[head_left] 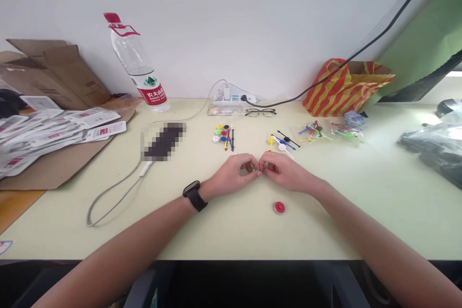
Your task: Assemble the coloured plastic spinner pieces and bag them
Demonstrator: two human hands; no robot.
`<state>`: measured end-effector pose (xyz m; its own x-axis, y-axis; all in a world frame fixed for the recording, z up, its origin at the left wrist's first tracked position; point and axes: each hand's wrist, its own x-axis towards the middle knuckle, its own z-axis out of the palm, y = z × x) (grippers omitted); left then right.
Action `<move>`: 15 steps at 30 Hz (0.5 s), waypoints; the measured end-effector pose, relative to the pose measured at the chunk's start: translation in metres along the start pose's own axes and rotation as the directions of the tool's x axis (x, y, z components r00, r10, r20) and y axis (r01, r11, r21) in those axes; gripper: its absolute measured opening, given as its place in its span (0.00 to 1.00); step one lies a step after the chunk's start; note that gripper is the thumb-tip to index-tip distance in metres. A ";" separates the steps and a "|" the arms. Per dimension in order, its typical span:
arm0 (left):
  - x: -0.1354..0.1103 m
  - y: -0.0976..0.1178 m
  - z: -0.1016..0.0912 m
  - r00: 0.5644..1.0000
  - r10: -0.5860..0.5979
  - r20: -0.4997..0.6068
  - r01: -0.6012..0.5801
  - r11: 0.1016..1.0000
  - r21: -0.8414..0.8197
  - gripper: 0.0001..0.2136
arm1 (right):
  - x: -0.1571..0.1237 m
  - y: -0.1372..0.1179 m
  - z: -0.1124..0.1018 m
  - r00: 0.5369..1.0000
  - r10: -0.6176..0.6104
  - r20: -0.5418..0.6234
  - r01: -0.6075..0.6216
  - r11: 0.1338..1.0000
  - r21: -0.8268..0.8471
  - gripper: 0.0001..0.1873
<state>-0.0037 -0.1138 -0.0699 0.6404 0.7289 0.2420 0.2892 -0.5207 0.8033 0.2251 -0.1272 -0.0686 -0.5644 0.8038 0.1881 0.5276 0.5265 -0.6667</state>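
My left hand (238, 173) pinches a small green plastic piece (254, 170), mostly hidden by my fingers. Fingertip to fingertip with it, my right hand (281, 171) is closed in a pinch too; what sits in it is hidden. Just beyond my right hand lie assembled-looking discs and sticks, among them a white disc (282, 147) and a black stick (290, 141). Farther left rests a group of loose coloured discs (221, 133) beside several thin pointed sticks (229, 139). A red round cap-like piece (279, 207) lies nearer me.
At the back stand a large water bottle (149, 84), a power strip (231, 96), glasses (260, 112) and a striped bag (342, 89). Bagged coloured pieces (314, 131) lie right. A cable (111, 187), stacked packages (72, 130) and cardboard (50, 173) occupy the left.
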 end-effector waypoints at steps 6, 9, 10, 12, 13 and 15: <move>0.000 0.000 0.000 1.000 0.005 0.000 -0.005 1.000 -0.004 0.04 | 0.000 -0.003 -0.001 1.000 0.002 0.005 -0.002 1.000 -0.003 0.11; 0.000 0.001 -0.001 1.000 0.001 0.005 -0.001 1.000 0.012 0.04 | 0.000 -0.005 -0.002 1.000 0.007 0.014 -0.007 1.000 -0.002 0.11; 0.000 0.001 -0.001 1.000 0.000 0.007 0.000 1.000 0.016 0.04 | 0.000 -0.006 -0.002 1.000 0.007 0.014 -0.007 1.000 -0.005 0.11; 0.000 0.001 -0.001 1.000 -0.002 0.010 0.002 1.000 0.017 0.04 | 0.000 -0.007 -0.003 1.000 0.009 0.015 -0.009 1.000 -0.009 0.10; 0.000 0.001 -0.001 1.000 -0.001 0.011 0.001 1.000 0.016 0.04 | 0.000 -0.008 -0.004 1.000 0.013 0.017 -0.012 1.000 -0.011 0.10; 0.000 0.000 -0.001 1.000 0.002 0.013 -0.002 1.000 0.013 0.03 | 0.000 -0.010 -0.004 1.000 0.020 0.024 -0.019 1.000 -0.019 0.10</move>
<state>-0.0042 -0.1136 -0.0692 0.6501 0.7221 0.2364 0.2971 -0.5280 0.7956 0.2227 -0.1312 -0.0591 -0.5689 0.8072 0.1577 0.5501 0.5160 -0.6566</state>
